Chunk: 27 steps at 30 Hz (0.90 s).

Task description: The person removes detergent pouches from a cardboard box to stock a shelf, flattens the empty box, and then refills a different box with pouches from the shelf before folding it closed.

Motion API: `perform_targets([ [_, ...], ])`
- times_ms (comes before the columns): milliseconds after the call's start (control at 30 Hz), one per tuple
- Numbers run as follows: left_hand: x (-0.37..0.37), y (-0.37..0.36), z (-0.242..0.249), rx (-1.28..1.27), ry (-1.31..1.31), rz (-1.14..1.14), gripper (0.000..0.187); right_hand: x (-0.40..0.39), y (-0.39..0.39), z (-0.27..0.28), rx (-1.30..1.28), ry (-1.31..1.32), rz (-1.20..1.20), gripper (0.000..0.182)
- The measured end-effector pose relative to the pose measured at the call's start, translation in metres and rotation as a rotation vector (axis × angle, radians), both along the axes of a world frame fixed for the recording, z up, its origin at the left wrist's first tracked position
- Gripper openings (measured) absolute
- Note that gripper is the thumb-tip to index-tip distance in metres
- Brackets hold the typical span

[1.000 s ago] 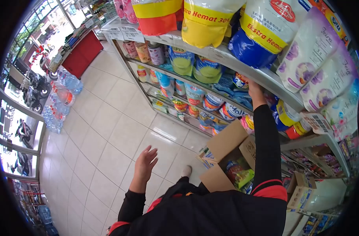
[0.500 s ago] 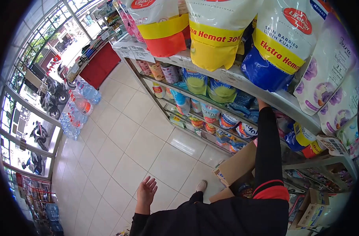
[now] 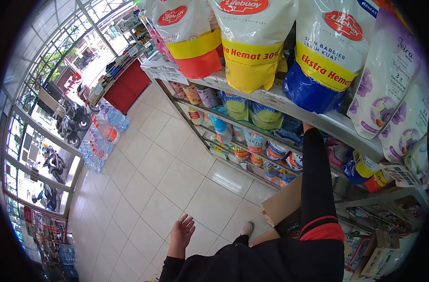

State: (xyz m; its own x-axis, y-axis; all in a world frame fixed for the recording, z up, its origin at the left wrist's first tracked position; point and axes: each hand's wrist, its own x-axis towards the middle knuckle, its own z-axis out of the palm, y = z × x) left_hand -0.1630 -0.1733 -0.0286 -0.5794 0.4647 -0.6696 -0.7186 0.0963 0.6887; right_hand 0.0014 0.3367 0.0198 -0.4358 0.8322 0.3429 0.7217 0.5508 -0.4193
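Observation:
My left hand (image 3: 181, 235) hangs above the tiled floor with its fingers stretched out and nothing in them. My right arm reaches into the shelf beneath the top ledge; only the wrist end of my right hand (image 3: 308, 126) shows, and its fingers are hidden. Beside it on that shelf stand blue-and-green refill pouches (image 3: 265, 115). Over the ledge above hang large Lifebuoy body wash pouches: one with a red base (image 3: 195, 61), one with a yellow base (image 3: 250, 70) and one with a blue base (image 3: 313, 87). A purple-and-white Feira pouch (image 3: 379, 89) is to their right.
An opened cardboard box (image 3: 282, 202) sits on the floor by the shelf, close to my foot (image 3: 247, 228). Packs of water bottles (image 3: 98, 145) stand near the glass front. A red counter (image 3: 127, 84) is farther back. Another carton (image 3: 379, 254) lies at lower right.
The view has shifted slightly, so the shelf and floor appear a little lower. My left hand stays outstretched, and my right hand is still inside the shelf.

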Motion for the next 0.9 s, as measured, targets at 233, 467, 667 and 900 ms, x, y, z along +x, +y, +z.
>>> perform_targets([
  [233,0.006,0.014,0.010,0.050,-0.012,-0.089,0.046,0.043,-0.042,0.042,-0.065,-0.161,-0.042,0.034],
  [467,0.015,0.058,0.015,0.150,0.023,-0.352,0.046,0.144,-0.105,0.107,-0.522,-0.131,0.007,0.043],
  [667,0.061,0.111,0.037,0.232,0.104,-0.656,0.043,0.216,-0.241,0.161,-0.609,-0.009,0.098,0.028],
  [900,0.104,0.134,0.042,0.145,0.189,-1.017,0.047,0.247,-0.362,0.086,-0.700,0.011,-0.275,0.035],
])
